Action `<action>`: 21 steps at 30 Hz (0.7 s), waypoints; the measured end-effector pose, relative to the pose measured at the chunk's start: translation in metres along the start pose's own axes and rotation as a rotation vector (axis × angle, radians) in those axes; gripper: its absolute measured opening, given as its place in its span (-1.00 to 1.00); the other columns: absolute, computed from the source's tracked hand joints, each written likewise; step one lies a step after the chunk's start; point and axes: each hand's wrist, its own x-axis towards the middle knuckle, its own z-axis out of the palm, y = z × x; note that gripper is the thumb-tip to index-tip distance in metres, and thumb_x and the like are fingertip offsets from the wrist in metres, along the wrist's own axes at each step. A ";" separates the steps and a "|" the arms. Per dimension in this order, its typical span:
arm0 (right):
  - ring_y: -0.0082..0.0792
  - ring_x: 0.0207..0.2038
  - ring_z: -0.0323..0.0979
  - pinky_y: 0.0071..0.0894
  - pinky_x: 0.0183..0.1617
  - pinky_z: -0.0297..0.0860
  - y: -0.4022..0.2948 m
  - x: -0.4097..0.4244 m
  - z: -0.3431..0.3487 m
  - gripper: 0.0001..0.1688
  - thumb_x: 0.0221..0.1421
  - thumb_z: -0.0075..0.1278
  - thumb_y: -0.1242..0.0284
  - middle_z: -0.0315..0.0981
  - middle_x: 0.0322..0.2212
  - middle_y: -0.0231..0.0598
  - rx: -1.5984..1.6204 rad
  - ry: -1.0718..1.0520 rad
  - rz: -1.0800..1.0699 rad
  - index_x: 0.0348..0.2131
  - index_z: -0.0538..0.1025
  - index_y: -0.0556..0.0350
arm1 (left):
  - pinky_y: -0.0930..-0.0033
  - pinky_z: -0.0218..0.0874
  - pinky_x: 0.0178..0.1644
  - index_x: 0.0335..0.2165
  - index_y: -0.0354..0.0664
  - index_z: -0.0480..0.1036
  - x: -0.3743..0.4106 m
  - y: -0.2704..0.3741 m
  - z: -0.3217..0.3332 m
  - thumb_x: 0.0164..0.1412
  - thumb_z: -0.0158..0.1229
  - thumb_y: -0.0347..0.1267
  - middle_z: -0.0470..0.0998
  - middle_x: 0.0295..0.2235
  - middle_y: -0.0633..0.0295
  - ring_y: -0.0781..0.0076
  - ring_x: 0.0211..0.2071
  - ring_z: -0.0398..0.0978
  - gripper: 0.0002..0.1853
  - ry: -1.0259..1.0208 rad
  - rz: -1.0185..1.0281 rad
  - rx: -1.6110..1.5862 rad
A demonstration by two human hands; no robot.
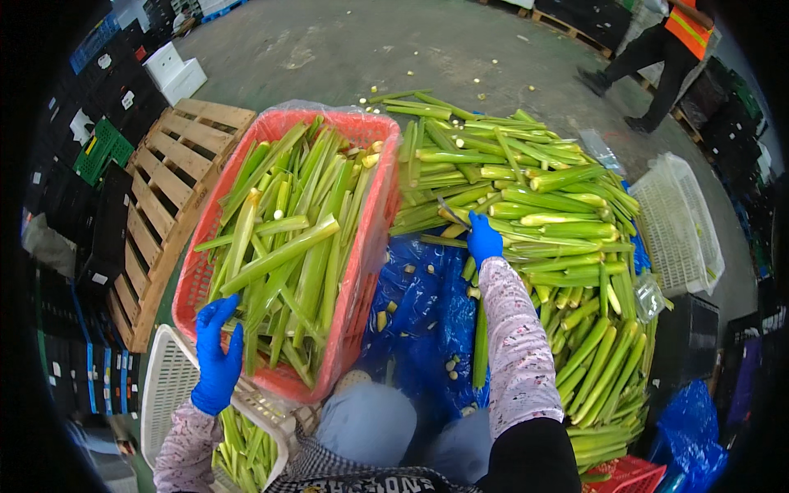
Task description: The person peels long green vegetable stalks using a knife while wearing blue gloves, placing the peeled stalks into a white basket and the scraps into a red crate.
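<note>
My left hand (217, 357), in a blue glove, is open at the near left corner of a red plastic crate (388, 185). The fingers and thumb are spread and empty. Long green vegetable stalks (280, 256) fill this crate, lying at many angles. On the right, my blue-gloved right hand (484, 239) is closed around a knife (453, 212). Its blade points away to the upper left, over the cut ends of a big heap of green stalks (561, 228). The handle is hidden in my fist.
A white crate (163, 376) holding more stalks stands near my left knee. Cut pieces lie on blue plastic sheeting (407, 302). A wooden pallet (172, 166) leans at left; a white basket (678, 222) is beyond the heap. A person in an orange vest (689, 28) is at upper right.
</note>
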 end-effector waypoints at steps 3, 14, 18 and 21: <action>0.05 -0.21 0.45 -0.08 -0.18 0.38 0.030 0.032 0.043 -0.38 -0.02 -0.07 0.46 0.26 0.03 -0.05 -0.030 0.039 0.087 0.09 0.26 -0.22 | 0.23 -0.09 0.20 0.07 -0.21 0.27 0.009 -0.010 0.008 -0.02 0.09 -0.64 0.27 0.06 0.10 0.13 0.08 0.17 -0.40 0.024 -0.031 0.133; -0.11 -0.24 0.49 -0.22 -0.18 0.38 -0.017 -0.015 -0.082 -0.53 -0.05 0.13 0.27 0.51 -0.29 -0.09 0.585 0.018 0.091 -0.09 0.47 -0.09 | -0.21 -0.25 0.21 0.06 0.17 0.33 0.121 -0.099 0.120 0.12 0.11 -0.21 0.00 0.21 -0.12 -0.20 0.23 -0.11 -0.51 -0.199 -0.071 0.366; -0.58 -0.73 0.23 -0.56 -0.69 0.14 -0.074 -0.049 -0.185 -0.58 -0.04 0.16 0.42 0.40 -0.63 -0.36 1.116 0.007 0.355 -0.14 0.49 0.14 | -0.24 -0.27 0.20 0.01 0.15 0.38 0.138 -0.049 0.100 0.10 0.13 -0.18 0.01 0.20 -0.13 -0.21 0.23 -0.12 -0.55 -0.175 -0.104 0.246; -0.61 -0.79 0.14 -0.57 -0.72 0.08 -0.122 -0.076 -0.242 -0.58 -0.02 0.14 0.44 0.30 -0.74 -0.39 1.389 -0.062 0.370 -0.13 0.46 0.19 | 0.04 -0.13 0.24 0.05 0.06 0.32 0.127 0.016 0.058 0.03 0.23 -0.30 0.04 0.21 -0.03 -0.07 0.23 -0.03 -0.44 0.015 0.149 0.038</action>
